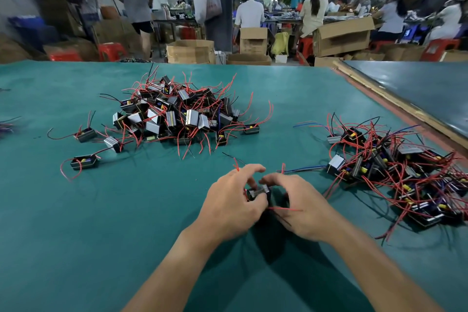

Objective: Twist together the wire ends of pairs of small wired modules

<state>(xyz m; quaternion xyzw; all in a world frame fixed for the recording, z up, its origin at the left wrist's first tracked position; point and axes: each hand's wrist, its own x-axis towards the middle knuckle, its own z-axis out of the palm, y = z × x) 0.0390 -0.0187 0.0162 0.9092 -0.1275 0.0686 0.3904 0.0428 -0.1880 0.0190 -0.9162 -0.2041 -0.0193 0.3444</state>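
Green table cover; module heap ahead, tangled heap right; left hand, right hand clutch modules.

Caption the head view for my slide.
Left hand and right hand grip a wired module; far pile ahead, second pile at right.

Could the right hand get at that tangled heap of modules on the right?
Probably yes: only bare green table cover lies between the right hand and the heap of modules, with nothing standing in between. Its fingers, though, are busy gripping a module together with the left hand.
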